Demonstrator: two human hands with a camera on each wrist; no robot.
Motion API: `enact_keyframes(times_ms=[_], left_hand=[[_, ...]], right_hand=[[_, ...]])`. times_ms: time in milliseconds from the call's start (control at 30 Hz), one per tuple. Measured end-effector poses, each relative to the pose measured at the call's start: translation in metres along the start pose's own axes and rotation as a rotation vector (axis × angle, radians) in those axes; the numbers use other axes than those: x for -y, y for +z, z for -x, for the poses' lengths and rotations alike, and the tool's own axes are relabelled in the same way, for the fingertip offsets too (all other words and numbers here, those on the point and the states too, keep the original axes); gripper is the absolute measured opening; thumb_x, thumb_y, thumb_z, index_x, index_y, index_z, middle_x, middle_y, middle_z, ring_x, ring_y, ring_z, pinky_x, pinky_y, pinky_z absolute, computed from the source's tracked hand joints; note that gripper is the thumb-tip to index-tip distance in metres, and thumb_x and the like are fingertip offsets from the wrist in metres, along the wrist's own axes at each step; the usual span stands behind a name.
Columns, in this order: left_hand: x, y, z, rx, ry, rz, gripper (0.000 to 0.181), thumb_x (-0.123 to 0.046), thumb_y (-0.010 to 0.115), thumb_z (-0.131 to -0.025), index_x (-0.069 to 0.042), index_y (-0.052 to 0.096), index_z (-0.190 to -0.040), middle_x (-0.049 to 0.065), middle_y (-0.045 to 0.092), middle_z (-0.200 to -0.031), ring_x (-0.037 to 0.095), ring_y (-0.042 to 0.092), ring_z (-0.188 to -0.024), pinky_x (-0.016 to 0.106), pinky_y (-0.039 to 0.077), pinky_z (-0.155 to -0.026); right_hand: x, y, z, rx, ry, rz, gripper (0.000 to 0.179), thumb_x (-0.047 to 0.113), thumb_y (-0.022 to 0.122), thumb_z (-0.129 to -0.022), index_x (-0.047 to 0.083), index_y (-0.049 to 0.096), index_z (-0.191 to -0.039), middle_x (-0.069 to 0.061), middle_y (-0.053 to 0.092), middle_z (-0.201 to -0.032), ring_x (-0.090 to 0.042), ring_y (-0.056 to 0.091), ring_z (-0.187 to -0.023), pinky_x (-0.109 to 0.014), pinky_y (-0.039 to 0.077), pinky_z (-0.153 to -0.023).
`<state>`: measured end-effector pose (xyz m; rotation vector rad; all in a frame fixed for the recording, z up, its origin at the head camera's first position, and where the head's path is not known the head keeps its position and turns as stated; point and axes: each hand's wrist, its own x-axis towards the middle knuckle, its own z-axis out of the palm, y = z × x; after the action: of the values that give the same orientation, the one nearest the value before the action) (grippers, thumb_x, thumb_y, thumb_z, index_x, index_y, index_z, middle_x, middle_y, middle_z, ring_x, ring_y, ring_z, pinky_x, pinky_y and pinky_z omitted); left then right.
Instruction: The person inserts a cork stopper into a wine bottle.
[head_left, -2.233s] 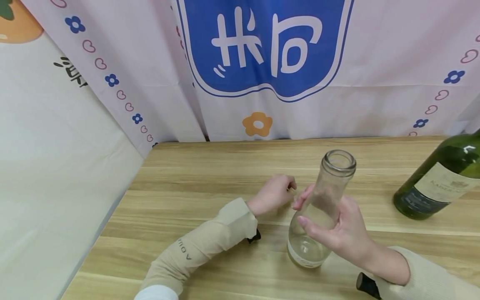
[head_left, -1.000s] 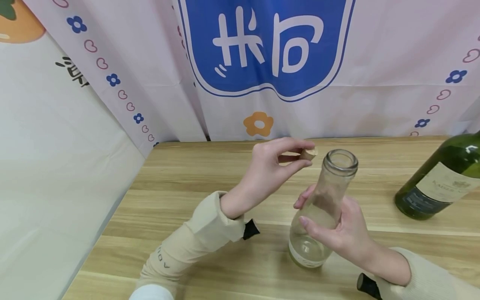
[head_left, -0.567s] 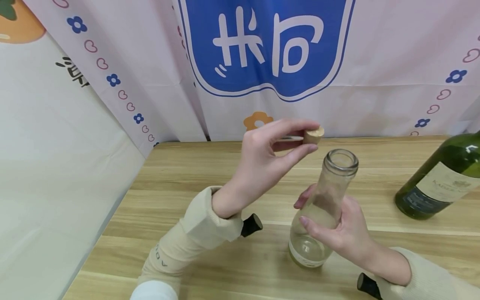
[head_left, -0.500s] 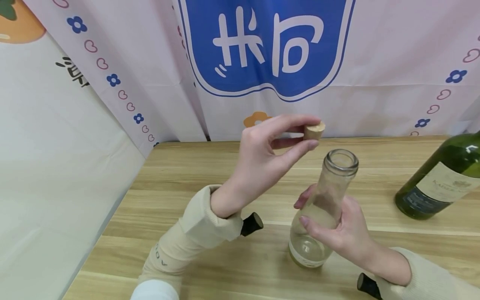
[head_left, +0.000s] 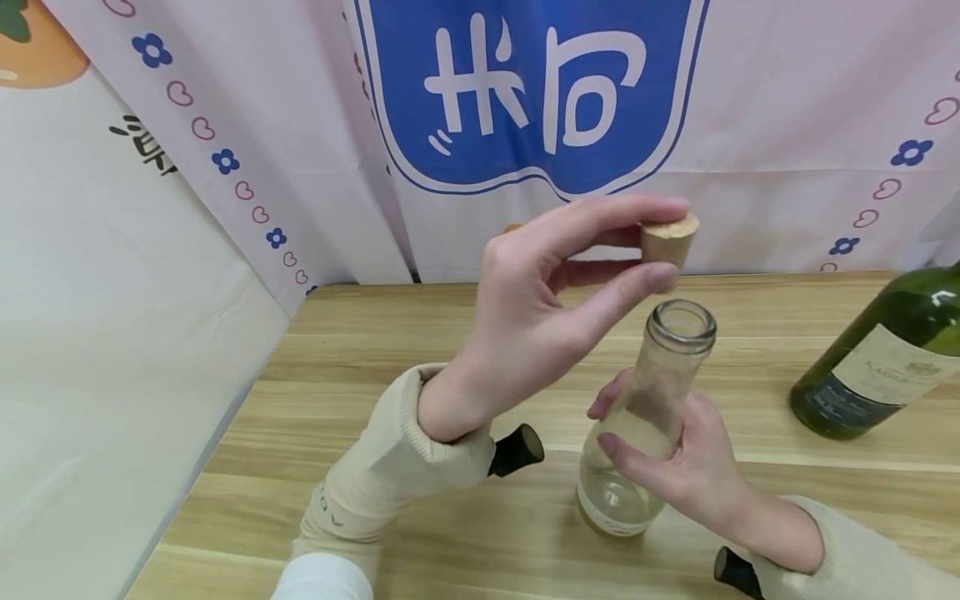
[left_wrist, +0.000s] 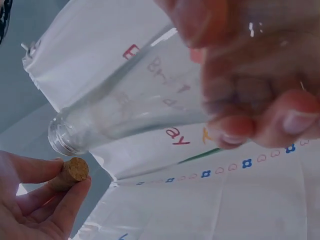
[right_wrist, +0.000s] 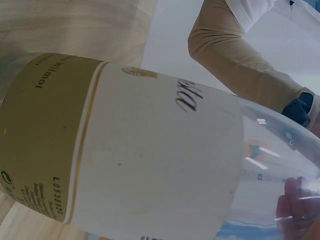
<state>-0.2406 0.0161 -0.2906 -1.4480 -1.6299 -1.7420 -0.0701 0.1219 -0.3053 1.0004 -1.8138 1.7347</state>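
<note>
My left hand (head_left: 536,312) pinches a cork (head_left: 669,242) between thumb and fingertips, just above the mouth of a clear glass bottle (head_left: 651,383). In the left wrist view the cork (left_wrist: 75,171) shows its round end close to the bottle's rim (left_wrist: 62,137). My right hand (head_left: 697,467) grips the bottle round its shoulder, and the bottle stands on the wooden table. Through the right wrist view runs the bottle's cream and gold label (right_wrist: 160,150), with the fingers (right_wrist: 295,205) curled at the shoulder.
A green wine bottle (head_left: 881,358) with a cream and black label stands at the right of the table (head_left: 360,358). Behind the table hangs a printed curtain (head_left: 300,108) with a blue emblem. Dark wrist cameras stick out from both sleeves.
The left hand, earlier low on the table left of the bottle, has lifted the cork and brought it up and rightward, over the bottle's mouth. The right hand and bottle have stayed in place.
</note>
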Motion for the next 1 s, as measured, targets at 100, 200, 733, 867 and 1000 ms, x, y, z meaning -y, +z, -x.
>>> enact_keyframes(times_ms=[100, 200, 733, 867, 1000], left_hand=[[-0.11, 0.004, -0.016, 0.032, -0.022, 0.011, 0.041, 0.0, 0.073, -0.074, 0.004, 0.06, -0.113, 0.016, 0.062, -0.111, 0.017, 0.063, -0.092, 0.031, 0.054, -0.075], [-0.185, 0.006, -0.028, 0.074, -0.026, 0.043, 0.027, 0.013, 0.063, -0.077, 0.019, 0.056, -0.103, 0.027, 0.061, -0.103, 0.017, 0.063, -0.089, 0.033, 0.054, -0.076], [-0.181, 0.009, -0.022, 0.139, 0.039, 0.05, 0.026, 0.013, 0.063, -0.078, 0.019, 0.056, -0.102, 0.023, 0.062, -0.105, 0.01, 0.062, -0.091, 0.032, 0.052, -0.079], [-0.18, 0.009, -0.02, 0.156, 0.074, 0.022, 0.024, 0.012, 0.063, -0.078, 0.017, 0.058, -0.101, 0.016, 0.064, -0.106, 0.008, 0.062, -0.092, 0.031, 0.052, -0.079], [-0.177, 0.009, -0.018, 0.159, 0.095, 0.003, 0.025, 0.01, 0.064, -0.078, 0.015, 0.059, -0.101, 0.013, 0.064, -0.108, 0.008, 0.061, -0.093, 0.03, 0.052, -0.08]], right_hand=[[0.0, 0.0, 0.0, 0.003, -0.003, -0.006, 0.033, -0.016, 0.063, -0.062, -0.006, 0.056, -0.094, -0.007, 0.063, -0.087, -0.013, 0.059, -0.082, -0.02, 0.047, -0.077], [0.0, 0.0, 0.0, 0.003, -0.011, 0.002, 0.033, -0.015, 0.064, -0.063, -0.006, 0.056, -0.093, -0.006, 0.063, -0.087, -0.013, 0.059, -0.082, -0.02, 0.046, -0.077], [-0.001, 0.001, -0.001, 0.007, -0.053, 0.019, 0.029, -0.011, 0.066, -0.067, -0.007, 0.055, -0.093, -0.006, 0.063, -0.087, -0.013, 0.06, -0.085, -0.022, 0.046, -0.083], [-0.001, 0.001, -0.001, 0.005, -0.044, 0.039, 0.029, -0.012, 0.064, -0.065, -0.006, 0.056, -0.092, -0.005, 0.064, -0.085, -0.013, 0.061, -0.084, -0.021, 0.047, -0.082], [0.0, 0.0, -0.001, 0.006, -0.043, 0.069, 0.031, -0.011, 0.065, -0.064, -0.004, 0.057, -0.093, -0.004, 0.064, -0.085, -0.013, 0.061, -0.084, -0.021, 0.047, -0.081]])
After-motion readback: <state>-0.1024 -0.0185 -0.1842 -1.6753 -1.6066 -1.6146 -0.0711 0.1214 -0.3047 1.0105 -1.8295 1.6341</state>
